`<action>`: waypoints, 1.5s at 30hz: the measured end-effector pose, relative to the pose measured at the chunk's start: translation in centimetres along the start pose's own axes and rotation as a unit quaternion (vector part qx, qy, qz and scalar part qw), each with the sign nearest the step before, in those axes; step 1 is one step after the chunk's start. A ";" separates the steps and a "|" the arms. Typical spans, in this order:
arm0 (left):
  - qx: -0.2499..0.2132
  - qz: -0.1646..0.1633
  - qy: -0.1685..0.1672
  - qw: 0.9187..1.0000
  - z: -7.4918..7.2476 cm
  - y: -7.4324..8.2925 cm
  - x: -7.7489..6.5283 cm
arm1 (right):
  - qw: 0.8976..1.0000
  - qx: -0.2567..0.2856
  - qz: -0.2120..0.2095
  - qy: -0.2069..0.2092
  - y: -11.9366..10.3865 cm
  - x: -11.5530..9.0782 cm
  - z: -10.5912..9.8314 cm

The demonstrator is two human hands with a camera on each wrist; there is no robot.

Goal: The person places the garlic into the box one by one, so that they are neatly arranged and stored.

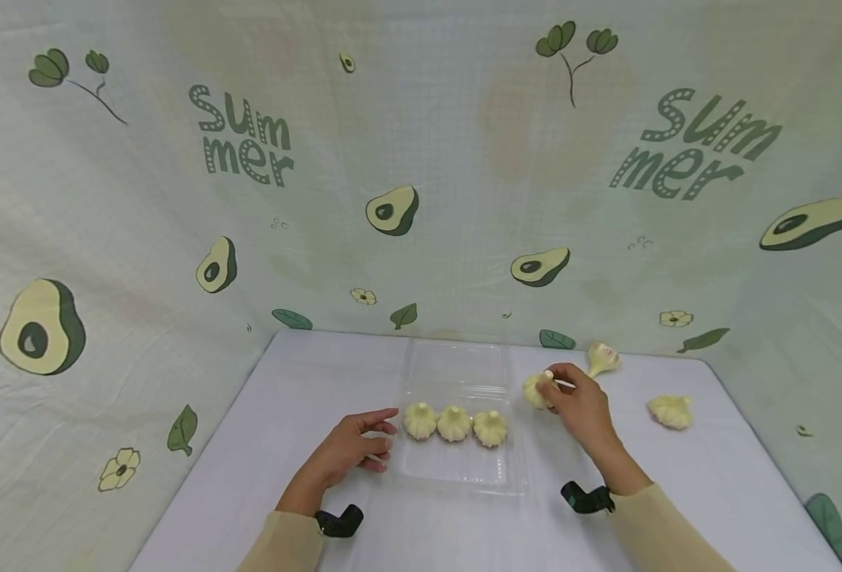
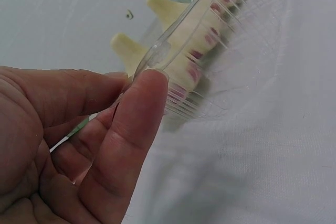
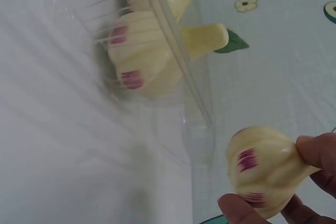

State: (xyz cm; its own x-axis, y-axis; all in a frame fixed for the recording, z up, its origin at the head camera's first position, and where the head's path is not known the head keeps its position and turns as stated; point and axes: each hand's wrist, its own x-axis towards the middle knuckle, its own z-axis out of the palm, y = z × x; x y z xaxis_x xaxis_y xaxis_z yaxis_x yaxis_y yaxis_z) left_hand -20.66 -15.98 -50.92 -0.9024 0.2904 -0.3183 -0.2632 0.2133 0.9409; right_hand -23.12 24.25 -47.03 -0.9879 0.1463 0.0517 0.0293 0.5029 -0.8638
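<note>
A clear plastic box (image 1: 457, 470) stands on the table with its lid (image 1: 457, 364) folded back. Three garlic bulbs (image 1: 453, 424) sit in a row across it, stems up, their purple streaks showing through the wall in both wrist views. At the box's left side, my left hand (image 1: 353, 446) pinches the rim between thumb and finger (image 2: 137, 114). My right hand (image 1: 584, 407) holds another garlic bulb (image 3: 262, 169) by fingers and thumb around its stem and side. That bulb is just right of the box, near its back corner.
Two more garlic bulbs lie on the white table (image 1: 249, 445) to the right: one bulb (image 1: 603, 359) by the back edge behind my right hand, another bulb (image 1: 671, 411) farther right. A printed cloth (image 1: 457, 143) hangs behind and at both sides.
</note>
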 end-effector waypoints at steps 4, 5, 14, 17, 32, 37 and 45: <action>0.001 0.001 -0.001 1.000 0.0 0.0 -0.1 | 1.000 0.002 -0.007 -0.002 -0.9 -0.6 -0.1; 0.000 0.000 0.000 1.000 0.0 0.0 -0.1 | 1.000 0.003 -0.010 -0.002 -1.1 -0.8 -0.1; -0.001 0.009 -0.005 1.000 0.1 0.2 0.0 | 1.000 0.025 -0.007 -0.013 -3.6 -2.5 0.3; 0.000 0.009 -0.005 1.000 0.1 0.2 -0.1 | 0.999 0.026 -0.018 -0.015 -4.4 -3.2 0.5; -0.002 0.006 -0.001 1.000 0.4 0.4 -0.2 | 0.997 0.035 -0.047 -0.040 -5.8 -4.9 3.3; -0.001 0.007 -0.002 1.000 0.4 0.5 -0.3 | 0.995 0.066 -0.049 -0.060 -6.1 -5.3 4.6; 0.003 0.009 -0.002 1.000 0.4 0.6 -0.3 | 0.993 0.076 -0.058 -0.076 -6.8 -6.3 6.9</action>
State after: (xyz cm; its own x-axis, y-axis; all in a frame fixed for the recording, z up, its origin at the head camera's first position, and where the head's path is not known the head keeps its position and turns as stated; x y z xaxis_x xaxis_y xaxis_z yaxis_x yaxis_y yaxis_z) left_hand -20.38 -15.55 -50.34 -0.9056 0.2973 -0.3024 -0.2457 0.2135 0.9455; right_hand -18.10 14.08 -44.96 -0.9952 -0.0405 0.0892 -0.0979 0.3738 -0.9223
